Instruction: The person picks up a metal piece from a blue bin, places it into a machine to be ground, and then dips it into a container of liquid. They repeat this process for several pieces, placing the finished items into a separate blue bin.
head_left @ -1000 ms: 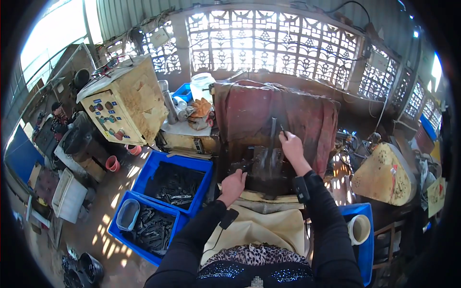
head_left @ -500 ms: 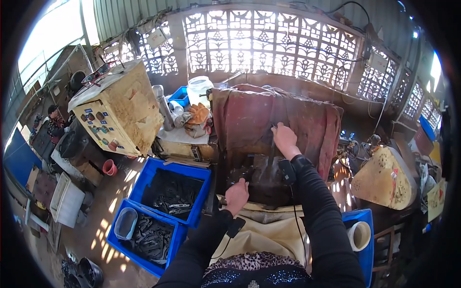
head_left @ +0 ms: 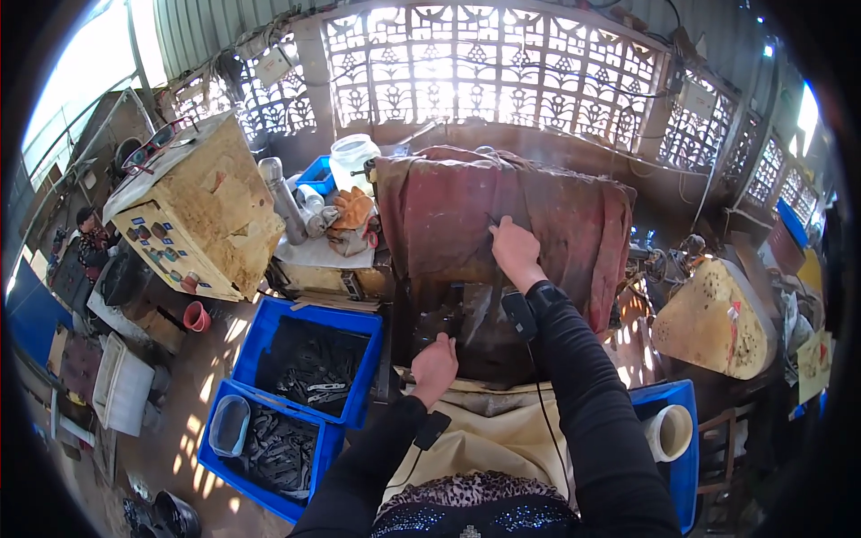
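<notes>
My right hand (head_left: 517, 254) is closed in a pinch in front of a dark red cloth (head_left: 430, 211). A small dark tip (head_left: 491, 218) pokes out past its fingers; I cannot make out what it belongs to. Lower and to the left, my left hand (head_left: 434, 366) is also closed, thumb against fingers, and whatever it pinches is hidden. The cloth hangs over a work station with a dark, wet-looking hollow (head_left: 475, 345) below it, right beyond my left hand. A cream apron or sheet (head_left: 475, 426) lies across my front.
Two blue crates (head_left: 354, 394) with dark metal pieces stand to the left, a clear tub (head_left: 230, 425) in the nearer one. A stained cabinet (head_left: 220, 211) and orange glove (head_left: 353, 208) are beyond. At right is another blue crate (head_left: 686, 484) holding a beige container (head_left: 668, 433).
The whole view has shifted slightly. My right hand sits a little further left and up in the picture, still pinching. The pale blur below it has lessened. My left hand has barely moved.
</notes>
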Demonstrator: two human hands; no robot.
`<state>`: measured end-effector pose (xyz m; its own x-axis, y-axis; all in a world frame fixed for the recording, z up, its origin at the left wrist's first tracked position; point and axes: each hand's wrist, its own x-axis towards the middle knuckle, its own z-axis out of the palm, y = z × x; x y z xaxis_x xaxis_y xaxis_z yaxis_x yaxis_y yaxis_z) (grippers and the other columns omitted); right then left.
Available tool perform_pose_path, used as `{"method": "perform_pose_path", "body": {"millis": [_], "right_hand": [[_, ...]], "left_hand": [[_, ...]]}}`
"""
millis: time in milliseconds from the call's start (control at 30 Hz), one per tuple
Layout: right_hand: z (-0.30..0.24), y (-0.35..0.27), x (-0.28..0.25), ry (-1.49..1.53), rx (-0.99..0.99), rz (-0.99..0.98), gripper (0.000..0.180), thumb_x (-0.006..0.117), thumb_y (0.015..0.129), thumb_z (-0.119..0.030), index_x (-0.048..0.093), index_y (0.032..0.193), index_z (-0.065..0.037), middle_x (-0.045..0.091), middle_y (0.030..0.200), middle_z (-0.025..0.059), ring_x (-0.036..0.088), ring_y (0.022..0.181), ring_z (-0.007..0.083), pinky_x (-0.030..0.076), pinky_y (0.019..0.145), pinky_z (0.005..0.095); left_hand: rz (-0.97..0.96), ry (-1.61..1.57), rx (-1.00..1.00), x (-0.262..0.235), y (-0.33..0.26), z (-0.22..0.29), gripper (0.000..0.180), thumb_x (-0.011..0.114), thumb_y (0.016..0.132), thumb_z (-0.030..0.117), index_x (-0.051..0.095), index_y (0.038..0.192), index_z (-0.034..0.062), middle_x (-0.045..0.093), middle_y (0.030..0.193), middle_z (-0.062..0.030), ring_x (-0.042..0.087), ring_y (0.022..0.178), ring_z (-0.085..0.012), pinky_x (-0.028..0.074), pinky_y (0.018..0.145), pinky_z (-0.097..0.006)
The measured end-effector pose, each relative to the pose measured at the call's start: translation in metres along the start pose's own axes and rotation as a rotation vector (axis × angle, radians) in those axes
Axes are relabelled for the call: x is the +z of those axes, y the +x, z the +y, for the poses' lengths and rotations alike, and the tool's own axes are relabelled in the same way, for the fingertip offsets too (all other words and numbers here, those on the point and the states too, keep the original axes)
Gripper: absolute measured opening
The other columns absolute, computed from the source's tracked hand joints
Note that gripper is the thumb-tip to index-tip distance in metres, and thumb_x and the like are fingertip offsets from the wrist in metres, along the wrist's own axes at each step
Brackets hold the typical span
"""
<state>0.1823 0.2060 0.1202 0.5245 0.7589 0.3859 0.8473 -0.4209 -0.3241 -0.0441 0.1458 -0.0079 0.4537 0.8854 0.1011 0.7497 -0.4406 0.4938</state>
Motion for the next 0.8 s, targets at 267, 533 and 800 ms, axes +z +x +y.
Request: {"method": "perform_pose_path", "body": {"millis": [267,533,800], "right_hand": [[-0.007,-0.001,-0.005,0.014,0.029,-0.055,0.03,0.05,0.095,-0.033,0.055,0.1,-0.004,0.068,0.09,0.0212,0.065,0.086,0.0428,0.05,0.075,0.053],[0.0,0.001,0.003,-0.029,0.004,0.009,0.03,0.054,0.094,-0.033,0.054,0.095,-0.003,0.068,0.081,0.0204,0.066,0.079,0.0406,0.051,0.068,0.0518],[-0.001,-0.001,0.002,-0.057,-0.005,0.018,0.03,0.054,0.093,-0.033,0.054,0.094,-0.004,0.068,0.081,0.0198,0.067,0.077,0.0401,0.052,0.067,0.0513]], "left_hand": [[-0.014,-0.061,0.033,0.016,0.011,-0.025,0.027,0.046,0.097,0.031,0.052,0.091,0.0057,0.066,0.078,-0.0192,0.065,0.074,-0.0398,0.05,0.064,-0.051],[-0.393,-0.418,-0.17,0.003,0.032,-0.034,0.027,0.048,0.096,0.03,0.054,0.096,0.0041,0.066,0.09,-0.0231,0.064,0.087,-0.0411,0.05,0.072,-0.052],[-0.059,-0.097,0.087,0.006,0.023,-0.027,0.025,0.048,0.097,0.028,0.054,0.095,0.0034,0.066,0.086,-0.0223,0.064,0.083,-0.0419,0.05,0.07,-0.052]]}}
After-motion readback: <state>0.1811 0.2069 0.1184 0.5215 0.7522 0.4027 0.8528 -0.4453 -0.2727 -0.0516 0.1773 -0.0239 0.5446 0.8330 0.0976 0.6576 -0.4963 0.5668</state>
